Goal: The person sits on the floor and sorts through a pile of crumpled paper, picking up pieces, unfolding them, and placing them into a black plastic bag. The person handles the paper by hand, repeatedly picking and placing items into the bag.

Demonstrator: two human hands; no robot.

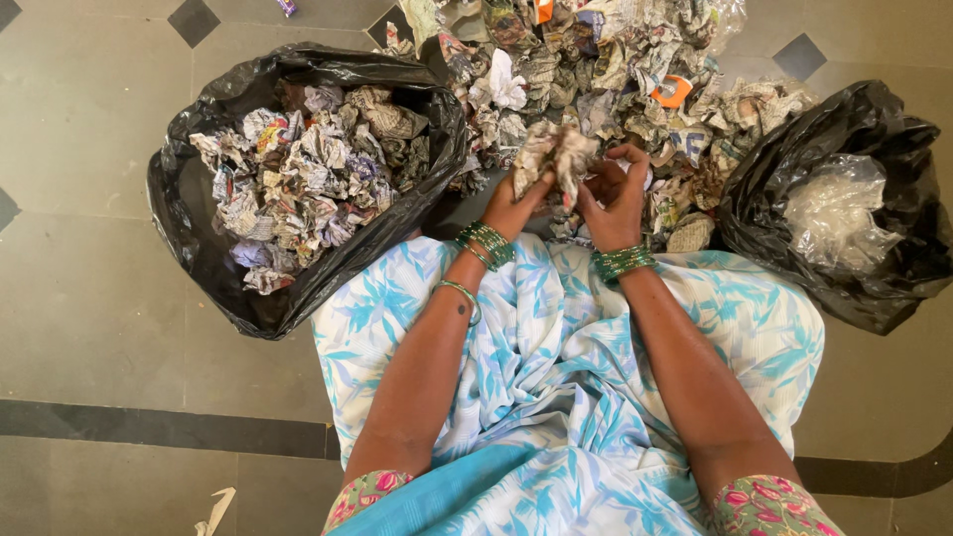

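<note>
– What is being held?

– A crumpled wad of newspaper (554, 154), greyish and creased, up in front of the person's lap. Both hands are on it. The left hand (513, 203) has its fingers closed round the wad's lower left side; the right hand (613, 203) has its fingers curled in and pinching at the wad's right edge.

– And around the hands?

– Green bangles (486, 243) ring the left wrist, and more circle the right wrist. The forearms come up over a white cloth with a blue leaf print (556, 377) that covers the lap.

– Where does the wad sit against the rest?

– It is at the near edge of a big heap of crumpled paper (606, 79) spread on the floor beyond the hands, with a few orange scraps in it.

– Anything at the sides?

– On the left, an open black bag (199, 228) packed with balled newspaper (308, 179). On the right, a second black bag (884, 268) holding clear crinkled plastic (834, 213). All of it rests on a grey tiled floor (89, 298) with dark diamond insets and a dark band.
</note>
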